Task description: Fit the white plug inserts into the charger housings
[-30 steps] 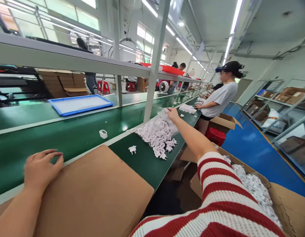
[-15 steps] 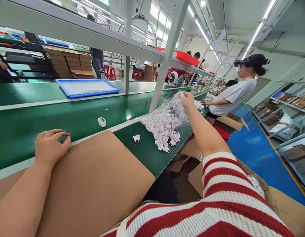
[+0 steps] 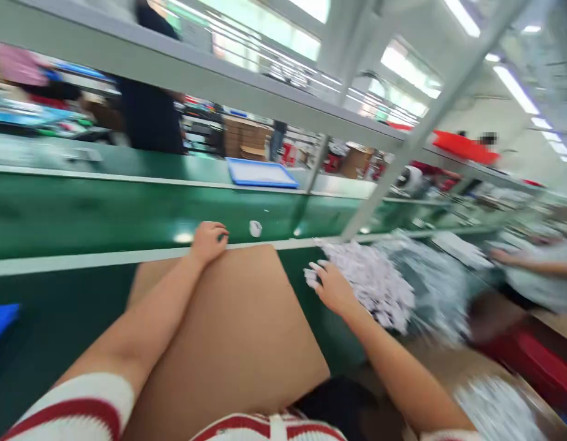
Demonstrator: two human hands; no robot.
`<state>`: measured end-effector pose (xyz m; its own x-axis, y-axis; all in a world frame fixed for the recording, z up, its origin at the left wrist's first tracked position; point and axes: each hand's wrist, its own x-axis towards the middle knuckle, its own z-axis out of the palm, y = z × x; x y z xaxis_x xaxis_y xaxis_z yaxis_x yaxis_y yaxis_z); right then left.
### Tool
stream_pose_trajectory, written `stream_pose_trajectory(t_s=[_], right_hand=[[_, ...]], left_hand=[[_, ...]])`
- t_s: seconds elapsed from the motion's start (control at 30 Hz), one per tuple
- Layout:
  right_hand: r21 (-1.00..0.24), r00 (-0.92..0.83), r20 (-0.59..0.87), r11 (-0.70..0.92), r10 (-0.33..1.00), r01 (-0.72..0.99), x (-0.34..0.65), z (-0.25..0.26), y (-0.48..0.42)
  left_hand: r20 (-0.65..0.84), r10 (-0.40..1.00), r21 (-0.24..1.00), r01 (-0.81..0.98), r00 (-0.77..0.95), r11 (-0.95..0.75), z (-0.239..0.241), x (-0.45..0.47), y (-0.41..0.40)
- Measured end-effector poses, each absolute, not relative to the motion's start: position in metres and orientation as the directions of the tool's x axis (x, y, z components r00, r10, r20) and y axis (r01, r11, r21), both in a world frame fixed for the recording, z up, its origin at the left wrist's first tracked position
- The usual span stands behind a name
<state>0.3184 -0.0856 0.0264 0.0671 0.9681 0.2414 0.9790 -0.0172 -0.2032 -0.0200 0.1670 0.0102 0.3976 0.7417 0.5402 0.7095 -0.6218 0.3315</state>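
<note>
My left hand (image 3: 208, 240) rests with curled fingers on the far edge of a brown cardboard sheet (image 3: 237, 331) lying on the green bench. My right hand (image 3: 328, 286) reaches beside a heap of small white plug parts (image 3: 373, 278), fingers spread, with one white part (image 3: 310, 277) at its fingertips; motion blur hides whether it grips it. A clear plastic bag (image 3: 430, 275) lies behind the heap. A single white part (image 3: 255, 228) sits on the green conveyor belt (image 3: 104, 214) just past the cardboard.
A blue tray (image 3: 260, 173) lies on the far belt. A slanted grey post (image 3: 403, 159) rises by the heap. A co-worker's arm (image 3: 522, 260) shows at right. A cardboard box of white parts (image 3: 499, 404) stands low right, a blue edge (image 3: 1, 318) at left.
The view swung left and down. My right hand let go of the raised bag and came back to the near side of the heap. My left hand stayed on the cardboard.
</note>
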Motion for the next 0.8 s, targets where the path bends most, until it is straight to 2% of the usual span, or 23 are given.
stream_pose_trajectory(t_s=[0.1, 0.2, 0.33, 0.4, 0.47, 0.6, 0.7, 0.8], right_hand=[[-0.272, 0.079, 0.207, -0.021, 0.975, 0.962, 0.311, -0.023, -0.07], [-0.454, 0.059, 0.249, 0.063, 0.967, 0.889, 0.306, -0.043, -0.042], [-0.84, 0.067, 0.137, 0.08, 0.988, 0.537, 0.263, -0.034, -0.049], [-0.914, 0.071, 0.127, 0.089, 0.989, 0.396, 0.241, -0.028, -0.063], [-0.907, 0.024, 0.191, 0.167, 0.981, 0.386, 0.231, -0.025, -0.073], [-0.785, -0.121, 0.311, 0.326, 0.943, 0.527, 0.241, -0.025, -0.077], [-0.696, -0.104, 0.37, 0.349, 0.923, 0.628, 0.253, -0.026, -0.073], [-0.632, -0.136, 0.365, 0.352, 0.921, 0.69, 0.255, -0.028, -0.07]], left_hand=[[0.5, 0.761, 0.296, 0.744, 0.413, -0.598, 0.004, -0.025, 0.152], [0.465, 0.796, 0.286, 0.785, 0.387, -0.549, -0.008, -0.029, 0.151], [0.437, 0.83, 0.308, 0.809, 0.347, -0.501, -0.019, -0.026, 0.145], [0.421, 0.838, 0.318, 0.808, 0.348, -0.496, -0.021, -0.024, 0.14], [0.403, 0.848, 0.329, 0.81, 0.344, -0.485, -0.02, -0.023, 0.137], [0.355, 0.893, 0.369, 0.836, 0.277, -0.406, -0.011, -0.018, 0.137], [0.29, 0.942, 0.42, 0.862, 0.17, -0.285, -0.003, 0.001, 0.143], [0.187, 0.98, 0.464, 0.873, 0.068, -0.149, 0.005, 0.032, 0.15]])
